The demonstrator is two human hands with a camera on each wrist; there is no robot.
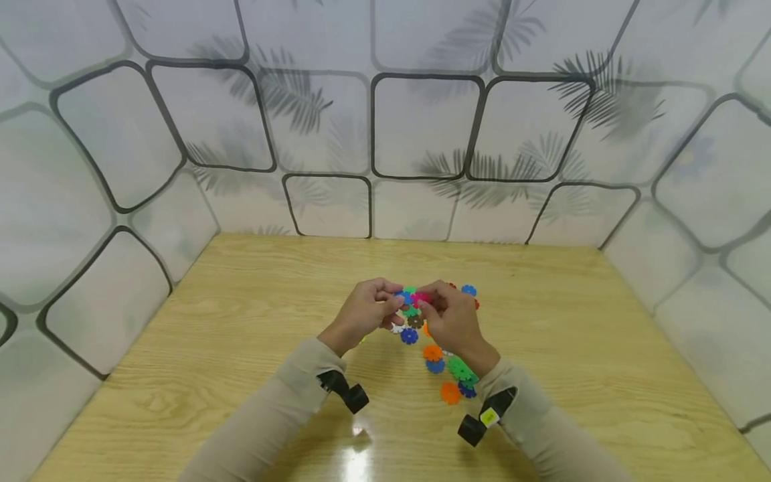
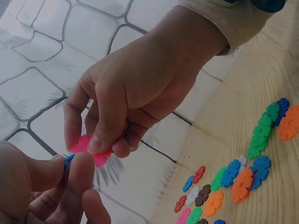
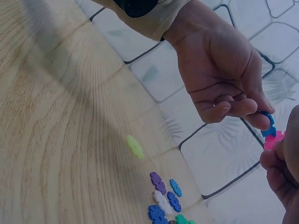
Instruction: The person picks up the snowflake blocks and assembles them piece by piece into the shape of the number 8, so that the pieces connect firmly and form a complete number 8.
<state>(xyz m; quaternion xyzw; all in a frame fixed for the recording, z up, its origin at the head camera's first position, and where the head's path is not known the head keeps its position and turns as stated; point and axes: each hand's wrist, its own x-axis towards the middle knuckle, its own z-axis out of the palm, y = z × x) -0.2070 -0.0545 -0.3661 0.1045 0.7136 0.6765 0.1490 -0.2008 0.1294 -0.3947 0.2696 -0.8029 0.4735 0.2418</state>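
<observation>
My left hand (image 1: 365, 309) pinches a blue notched plastic disc (image 3: 268, 125) between thumb and fingertips. A pink notched disc (image 2: 91, 148) is pinched by my right hand (image 1: 450, 317). Both hands are raised above the table, fingertips close together. The two discs meet edge to edge, with the pink one's rim at the blue one's notches in the right wrist view. How deep they sit in each other is hidden by the fingers. Beneath the hands lie loose discs, among them a brown disc (image 1: 415, 322) and a dark blue disc (image 1: 409, 336).
The discs lie on a wooden table (image 1: 253, 375). Right of centre are orange discs (image 1: 450, 393) and overlapping green discs (image 1: 461, 369). A yellow disc (image 3: 134, 146) lies apart at the left. A patterned curtain (image 1: 427, 127) stands behind the table and at both sides.
</observation>
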